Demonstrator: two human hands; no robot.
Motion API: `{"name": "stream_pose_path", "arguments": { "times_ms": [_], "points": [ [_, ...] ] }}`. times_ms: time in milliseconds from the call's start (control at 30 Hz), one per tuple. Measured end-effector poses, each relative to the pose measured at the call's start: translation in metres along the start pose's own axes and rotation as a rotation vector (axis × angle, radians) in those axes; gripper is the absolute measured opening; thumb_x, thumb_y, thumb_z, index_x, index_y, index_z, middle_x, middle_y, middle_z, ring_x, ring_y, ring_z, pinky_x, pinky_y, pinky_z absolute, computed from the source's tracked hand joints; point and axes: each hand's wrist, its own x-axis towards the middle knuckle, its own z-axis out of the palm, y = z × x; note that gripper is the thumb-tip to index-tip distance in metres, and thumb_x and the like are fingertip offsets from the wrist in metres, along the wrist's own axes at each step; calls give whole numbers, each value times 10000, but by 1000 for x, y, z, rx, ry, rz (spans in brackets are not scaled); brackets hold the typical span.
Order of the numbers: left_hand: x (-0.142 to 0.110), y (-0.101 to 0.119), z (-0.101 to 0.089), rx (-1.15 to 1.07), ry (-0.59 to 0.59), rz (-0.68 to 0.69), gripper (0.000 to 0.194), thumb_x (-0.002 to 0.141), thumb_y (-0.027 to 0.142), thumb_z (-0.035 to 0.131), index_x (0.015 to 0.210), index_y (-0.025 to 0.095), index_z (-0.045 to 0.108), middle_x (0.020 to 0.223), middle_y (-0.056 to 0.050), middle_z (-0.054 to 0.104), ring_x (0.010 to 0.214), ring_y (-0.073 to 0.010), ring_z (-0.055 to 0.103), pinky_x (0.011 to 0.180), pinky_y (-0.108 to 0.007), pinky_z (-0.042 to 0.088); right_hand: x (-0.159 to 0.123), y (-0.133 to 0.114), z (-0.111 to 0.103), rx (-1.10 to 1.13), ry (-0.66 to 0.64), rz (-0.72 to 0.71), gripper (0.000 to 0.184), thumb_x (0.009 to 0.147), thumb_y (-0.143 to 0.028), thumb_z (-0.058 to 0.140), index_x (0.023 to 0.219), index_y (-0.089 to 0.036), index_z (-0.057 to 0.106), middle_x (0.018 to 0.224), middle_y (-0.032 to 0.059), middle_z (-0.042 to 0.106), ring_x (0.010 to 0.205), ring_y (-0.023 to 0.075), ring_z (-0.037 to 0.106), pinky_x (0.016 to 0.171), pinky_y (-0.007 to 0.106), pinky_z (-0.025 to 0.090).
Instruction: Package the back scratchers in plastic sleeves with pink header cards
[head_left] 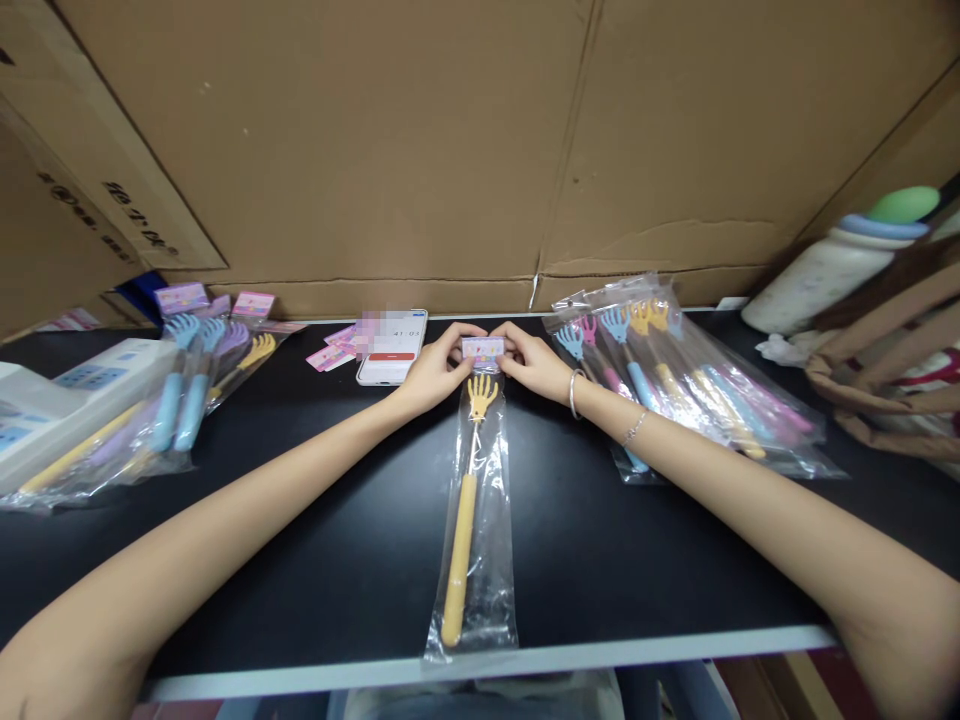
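A yellow back scratcher [463, 545] lies in a clear plastic bag [491, 560] on the black table, its claw end pointing away from me. At the bag's top is a small pink and purple card label [483, 349]. My left hand [439, 368] pinches the label's left end between thumb and fingers. On its right end, my right hand [534, 362] does the same, fingers closed on the card. Whether the card is folded over the bag's edge is hard to make out.
Bagged back scratchers [660, 370] lie to the right, and more with labels [199, 370] lie left beside a white device [75, 390]. Loose cards [330, 355] sit by a phone [391, 350]. A bottle [832, 265] leans at the right; cardboard [375, 140] rises behind.
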Motion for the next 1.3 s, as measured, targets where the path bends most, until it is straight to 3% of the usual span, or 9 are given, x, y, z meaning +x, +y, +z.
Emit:
{"name": "stream_pose_path", "arguments": {
  "times_ms": [567,800,1067,1300],
  "points": [
    [-1,2,0,50,-32,-57,256,828,206,491,1082,184,485,988,-33,620,787,-129,586,716,-250,463,-1,5,-1,-208,28,39,201,782,-261,486,965,-187,526,714,-9,599,610,130,523,613,239,380],
    [-2,3,-1,140,-19,-49,260,827,198,482,1087,188,477,993,-37,625,823,-146,591,693,-251,447,-1,5,-1,-259,26,31,226,796,-248,483,1011,-184,507,682,-20,570,586,126,519,594,234,366],
    [-3,4,-2,278,-17,-52,233,837,202,478,1070,197,478,1072,-37,611,948,-182,576,842,-320,445,0,8,0,-262,40,36,238,788,-233,504,1020,-182,500,678,-28,548,601,125,521,591,230,358],
    [-3,3,-2,404,10,-3,214,833,208,488,1043,187,519,1012,-36,603,873,-182,527,807,-322,434,1,9,0,-246,44,11,214,786,-231,510,994,-183,505,674,-36,519,590,118,505,589,232,360]
  ]
}}
